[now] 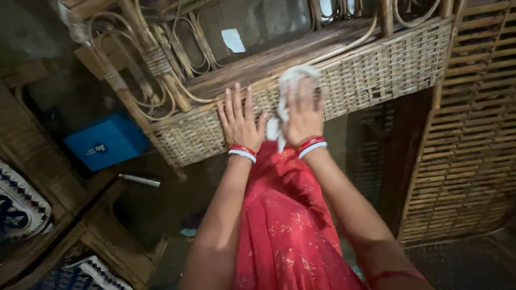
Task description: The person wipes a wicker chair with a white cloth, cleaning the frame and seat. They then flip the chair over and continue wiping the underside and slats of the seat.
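A woven cane table [387,67] with a wooden slatted top stands in front of me. My left hand [240,121] lies flat with fingers spread against its wicker side panel. My right hand [302,114] presses a white cloth [290,80] against the same panel, near the top edge. The cloth bunches above and beside the fingers. Both wrists wear red and white bangles. A red dress with small gold marks hangs below my arms.
A blue box [107,142] sits on the floor at the left, with a white pen-like stick [140,180] near it. Cane furniture with patterned cushions [21,207] is at the lower left. A slatted cane panel [473,134] stands at the right.
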